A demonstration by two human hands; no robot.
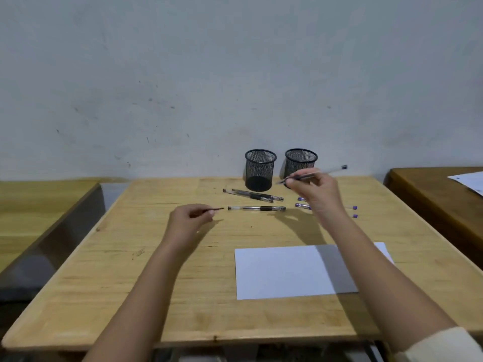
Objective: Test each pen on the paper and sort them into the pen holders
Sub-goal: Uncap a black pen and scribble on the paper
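Right hand (313, 190) pinches a slim clear pen (332, 170) — twelve o'clock from the paper (282, 273). Left hand (189, 218) pinches a dark cap (218, 209).

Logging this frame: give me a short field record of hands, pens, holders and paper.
left hand: pinches a small dark cap, it seems
right hand: holds a pen raised before the right holder
black pens: three lying on the table
purple-ended pens: partly hidden behind the right hand
left holder: no pen sticking out
paper: blank, unmarked
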